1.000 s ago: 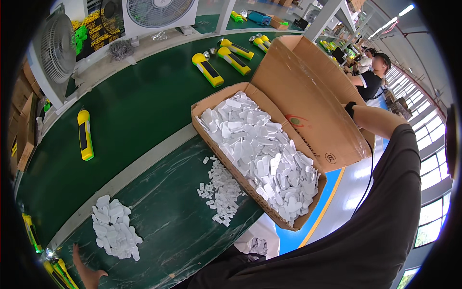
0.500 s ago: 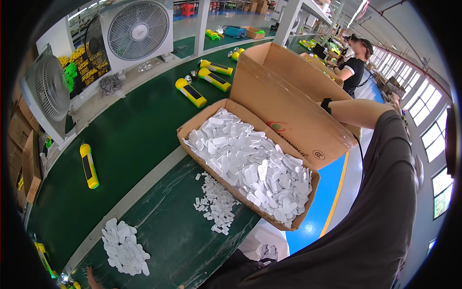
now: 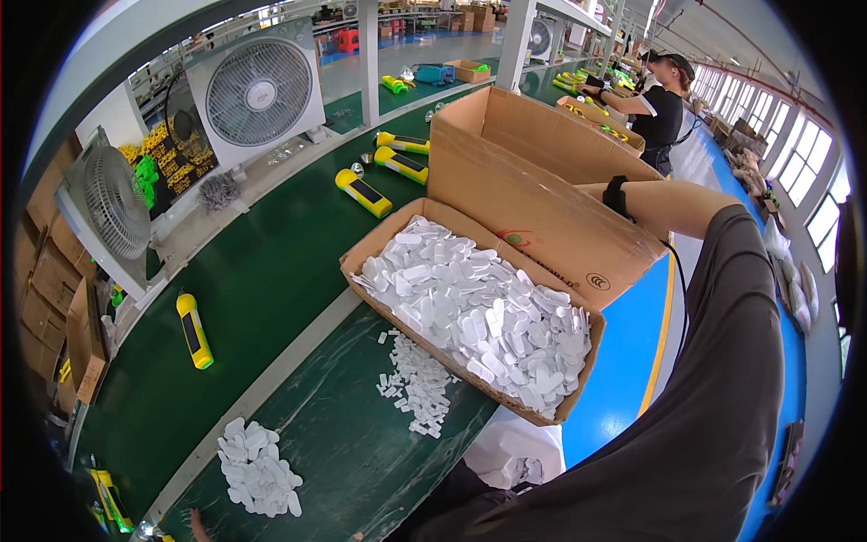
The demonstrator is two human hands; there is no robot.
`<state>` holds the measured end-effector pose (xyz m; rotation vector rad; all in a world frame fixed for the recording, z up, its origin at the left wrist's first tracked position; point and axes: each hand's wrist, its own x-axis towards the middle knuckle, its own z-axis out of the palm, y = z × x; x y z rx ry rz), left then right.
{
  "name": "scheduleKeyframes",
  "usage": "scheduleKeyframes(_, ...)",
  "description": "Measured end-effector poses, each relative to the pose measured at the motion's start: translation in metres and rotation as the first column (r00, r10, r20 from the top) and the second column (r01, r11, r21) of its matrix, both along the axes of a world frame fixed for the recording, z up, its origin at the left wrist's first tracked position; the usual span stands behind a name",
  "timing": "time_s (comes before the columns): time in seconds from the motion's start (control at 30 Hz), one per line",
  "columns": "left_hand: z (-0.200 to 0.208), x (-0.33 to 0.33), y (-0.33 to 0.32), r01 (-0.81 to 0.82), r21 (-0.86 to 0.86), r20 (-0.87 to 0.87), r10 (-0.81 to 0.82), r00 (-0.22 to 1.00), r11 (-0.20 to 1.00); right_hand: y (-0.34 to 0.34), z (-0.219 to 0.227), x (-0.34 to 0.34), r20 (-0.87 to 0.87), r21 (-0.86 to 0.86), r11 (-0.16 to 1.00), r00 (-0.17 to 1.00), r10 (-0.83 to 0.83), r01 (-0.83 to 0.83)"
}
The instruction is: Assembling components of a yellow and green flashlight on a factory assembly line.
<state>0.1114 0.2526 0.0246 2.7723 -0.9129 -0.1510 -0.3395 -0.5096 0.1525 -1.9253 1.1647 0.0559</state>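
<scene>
My right hand (image 3: 591, 190) reaches over the rim of a tall open cardboard box (image 3: 542, 230), a dark band round its wrist. The box wall hides its fingers, so what they hold cannot be seen. Against this box, on the near side, stands a shallow cardboard box (image 3: 384, 237) full of flat white rounded plastic pieces (image 3: 470, 303). At the lower left edge one stretched finger of my left hand (image 3: 198, 526) shows; the rest is cut off. It is nearest to a small heap of the white pieces (image 3: 257, 465). Smaller white parts (image 3: 415, 384) lie scattered beside the shallow box.
Yellow-and-black torch-like lamps (image 3: 193, 331) lie on the green work surface (image 3: 271, 266). Two fans (image 3: 257, 95) stand at the far left. A white bag (image 3: 506, 452) hangs by the near table edge. A co-worker (image 3: 664, 104) stands farther off at the right.
The view has shifted, so the table things appear a little farther right and lower. A strip of my right hand beyond the wristband now shows above the box rim.
</scene>
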Motion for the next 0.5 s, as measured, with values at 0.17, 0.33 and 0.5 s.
scheduleKeyframes(0.17,0.007,-0.005,-0.012,-0.08,-0.042,-0.129,0.074,0.989,0.996,0.003,0.006,-0.008,0.067,-0.043,0.999,0.998,0.011,-0.008)
scheduleKeyframes(0.33,-0.021,0.027,0.008,0.164,-0.162,-0.064,-0.177,0.982,0.973,-0.01,0.012,-0.002,0.116,-0.084,0.996,0.993,0.013,-0.003)
scheduleKeyframes(0.5,0.018,-0.012,-0.008,-0.141,0.012,-0.148,0.141,0.979,0.99,-0.015,0.037,-0.003,0.333,0.044,0.998,0.941,-0.054,0.041)
